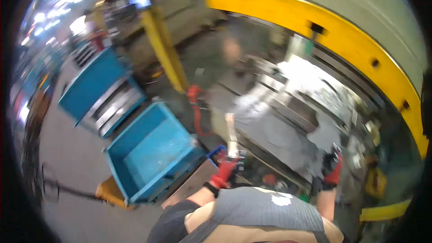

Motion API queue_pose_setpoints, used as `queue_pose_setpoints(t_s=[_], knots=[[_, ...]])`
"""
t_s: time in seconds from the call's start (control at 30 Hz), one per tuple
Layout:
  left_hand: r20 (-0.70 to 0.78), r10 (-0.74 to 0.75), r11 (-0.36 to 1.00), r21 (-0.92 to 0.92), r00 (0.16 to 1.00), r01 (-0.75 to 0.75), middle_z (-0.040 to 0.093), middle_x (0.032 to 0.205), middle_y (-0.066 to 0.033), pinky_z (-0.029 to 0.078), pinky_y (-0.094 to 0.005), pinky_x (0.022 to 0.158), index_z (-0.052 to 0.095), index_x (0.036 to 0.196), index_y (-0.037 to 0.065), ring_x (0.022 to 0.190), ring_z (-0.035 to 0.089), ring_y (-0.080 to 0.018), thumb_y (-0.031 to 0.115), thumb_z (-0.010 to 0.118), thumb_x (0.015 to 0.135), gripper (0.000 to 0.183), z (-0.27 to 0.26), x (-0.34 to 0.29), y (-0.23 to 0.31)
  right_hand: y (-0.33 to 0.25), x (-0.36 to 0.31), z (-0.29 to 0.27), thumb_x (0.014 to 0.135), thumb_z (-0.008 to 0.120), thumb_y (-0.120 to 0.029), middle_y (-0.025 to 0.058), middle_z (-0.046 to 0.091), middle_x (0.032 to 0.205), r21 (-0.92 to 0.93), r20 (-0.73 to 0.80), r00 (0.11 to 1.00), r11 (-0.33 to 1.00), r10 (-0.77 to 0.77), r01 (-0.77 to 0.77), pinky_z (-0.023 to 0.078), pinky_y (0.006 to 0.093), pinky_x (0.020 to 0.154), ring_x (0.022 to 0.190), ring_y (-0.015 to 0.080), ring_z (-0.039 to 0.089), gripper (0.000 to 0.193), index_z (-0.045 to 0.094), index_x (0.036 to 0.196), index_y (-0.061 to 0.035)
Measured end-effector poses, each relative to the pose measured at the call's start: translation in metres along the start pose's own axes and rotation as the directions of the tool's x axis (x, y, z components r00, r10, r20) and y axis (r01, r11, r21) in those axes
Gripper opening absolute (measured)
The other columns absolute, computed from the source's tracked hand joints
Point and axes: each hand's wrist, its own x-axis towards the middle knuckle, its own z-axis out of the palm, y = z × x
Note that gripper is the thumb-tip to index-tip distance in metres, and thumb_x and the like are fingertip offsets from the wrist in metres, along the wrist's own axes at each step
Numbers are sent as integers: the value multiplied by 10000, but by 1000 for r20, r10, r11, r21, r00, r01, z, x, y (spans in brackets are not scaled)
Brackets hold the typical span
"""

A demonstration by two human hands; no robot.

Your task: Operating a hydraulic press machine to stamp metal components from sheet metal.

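Note:
In my left hand (225, 171), which wears a red and black glove, is a narrow, shiny metal strip (231, 136). The fingers are closed round its lower end, and the strip points away from me. On the other side of my body, my right hand (332, 167), in the same kind of glove, is beside the near right part of the grey machine bed (288, 141). Blur hides how its fingers lie and whether anything is in them. Bright metal tooling (310, 83) sits on the bed beyond both hands.
An open blue bin (155, 146) stands at my left, with another blue container (101, 96) holding metal pieces behind it. A yellow press beam (315, 27) crosses the upper right. A yellow post (163, 49) and a red hose (195, 108) stand beyond the bin.

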Motion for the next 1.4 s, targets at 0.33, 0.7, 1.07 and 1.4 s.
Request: queue_pose_setpoints(t_s=[0.33,0.7,1.07,1.4], knots=[[-243,-31,883,-460,969,-87,604,937,-84,443,-272,755,483,1135,16,848,545,-127,198,686,745,476,-8,7,18,7,23,-5,862,462,-157,-17,484,725,-735,255,755,386,-604,557,355,183,542,619,38,438,191,553,979,-36],[-163,-35,894,-446,986,-42,602,979,-97,424,-284,810,509,1104,6,905,549,-155,208,676,749,441,-22,0,14,17,-9,32,867,483,-189,-26,497,745,-587,13,828,667,-560,460,369,191,540,611,53,444,183,547,976,-56],[-172,-11,927,-371,985,-54,530,1132,-149,370,-308,921,458,1167,13,1077,493,-230,293,715,707,596,-8,5,-9,13,-16,47,869,466,-145,-9,505,771,-578,-28,875,722,-483,379,395,185,560,650,50,463,230,530,1057,-29],[-196,71,916,-376,978,-142,564,1052,-141,394,-320,853,460,1193,61,987,519,-200,268,734,688,610,-4,2,-23,2,-9,50,861,446,-140,28,532,946,-389,-54,896,836,-440,387,415,209,674,766,78,483,378,456,1216,-10]])
